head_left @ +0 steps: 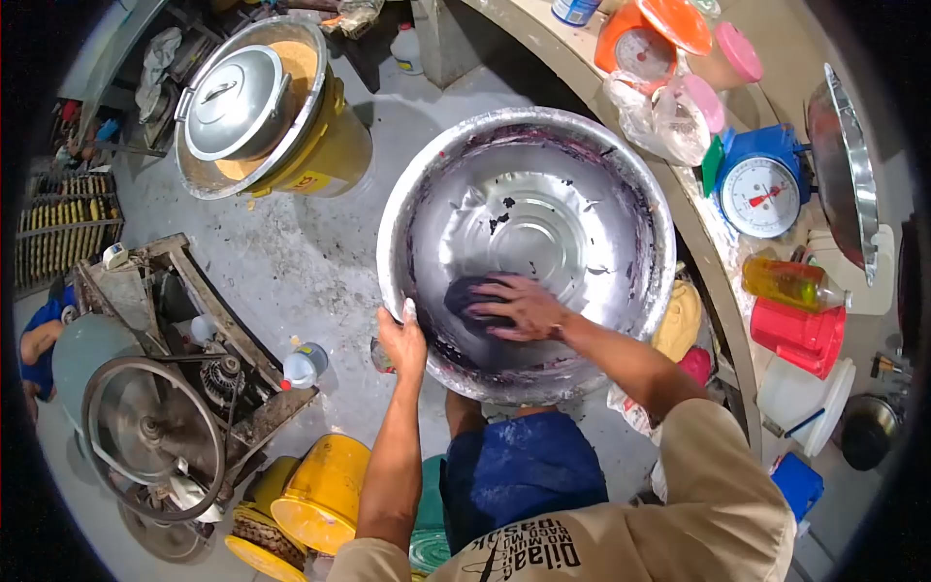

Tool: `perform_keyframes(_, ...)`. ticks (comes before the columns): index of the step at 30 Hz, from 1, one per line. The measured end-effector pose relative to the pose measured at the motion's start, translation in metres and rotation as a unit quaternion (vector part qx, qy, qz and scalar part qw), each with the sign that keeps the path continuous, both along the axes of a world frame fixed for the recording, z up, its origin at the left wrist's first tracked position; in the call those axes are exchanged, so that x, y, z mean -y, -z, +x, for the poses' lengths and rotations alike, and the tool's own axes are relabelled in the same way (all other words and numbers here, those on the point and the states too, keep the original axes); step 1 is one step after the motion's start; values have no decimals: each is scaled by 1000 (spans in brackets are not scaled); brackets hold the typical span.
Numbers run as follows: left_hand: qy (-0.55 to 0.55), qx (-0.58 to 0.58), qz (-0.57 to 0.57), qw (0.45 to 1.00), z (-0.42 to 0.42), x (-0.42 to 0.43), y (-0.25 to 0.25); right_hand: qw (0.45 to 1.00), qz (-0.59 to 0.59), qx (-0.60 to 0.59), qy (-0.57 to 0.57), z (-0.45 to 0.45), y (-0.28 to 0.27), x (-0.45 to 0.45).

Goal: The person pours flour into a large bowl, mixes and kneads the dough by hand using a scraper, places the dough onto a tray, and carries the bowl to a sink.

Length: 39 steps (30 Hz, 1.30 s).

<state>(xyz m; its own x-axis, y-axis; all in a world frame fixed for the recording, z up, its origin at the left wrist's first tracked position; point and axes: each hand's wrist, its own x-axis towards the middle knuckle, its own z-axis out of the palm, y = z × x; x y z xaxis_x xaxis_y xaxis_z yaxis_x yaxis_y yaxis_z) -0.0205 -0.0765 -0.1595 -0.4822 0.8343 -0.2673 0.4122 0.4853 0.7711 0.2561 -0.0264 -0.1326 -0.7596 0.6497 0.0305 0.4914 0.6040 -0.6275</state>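
Big bowl (392,233): one, in front of the person, with one dark lump (464,306) inside, at the bowl's lower left.
Left hand (402,341): thumb over the bowl's edge, gripping it (the other fingers are partly hidden), perhaps so the bowl won't slide.
Right hand (519,308): fingers spread out, not clenched, laid on top of the lump, seemingly to press or rub it.
Silver pot (233,102): one, sitting in one wide pan (316,68) on a yellow bucket (335,150), maybe to stay off the floor.
Scales: two, a blue scale (759,197) and an orange scale (642,53), likely kept close for weighing.
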Motion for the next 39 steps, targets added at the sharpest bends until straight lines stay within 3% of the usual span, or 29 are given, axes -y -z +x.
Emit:
perform_keyframes(5,-1,-4,-40,999,5,-7,-24,995,-71,-10,65,105,-52,66)
perform_keyframes(7,6,-6,-30,1000,6,-8,-23,938,-252,98,218,110,-71,64)
perform_keyframes(9,12,2,-36,999,5,1,-17,910,-163,153,349,94,-66,69)
perform_keyframes(13,2,34,-17,999,4,7,-4,938,82,193,277,7,8,43)
perform_keyframes(16,-1,16,23,1000,0,-4,-14,932,55,188,305,-43,57,32)
perform_keyframes(20,-3,81,42,996,-2,-2,-14,930,105,169,311,-49,84,19)
perform_keyframes(23,10,54,25,998,-3,-1,-5,934,84,147,316,-45,101,18)
perform_keyframes(25,27,16,77,997,1,-6,1,929,103,130,330,-41,114,19)
perform_keyframes(27,24,9,-92,995,3,-8,-14,926,107,127,338,-40,114,21)
perform_keyframes(29,68,-145,-51,986,7,16,17,926,70,136,344,-38,94,38)
perform_keyframes(33,80,71,-99,989,-19,11,5,934,18,158,320,-33,88,32)
perform_keyframes(35,54,174,-137,974,-46,35,-42,957,-108,99,250,-25,60,18)
perform_keyframes(37,37,43,-55,997,-69,80,-31,935,-206,87,275,-8,87,-13)
perform_keyframes(39,28,47,-66,996,-99,130,-40,853,-321,-152,382,-32,19,-30)
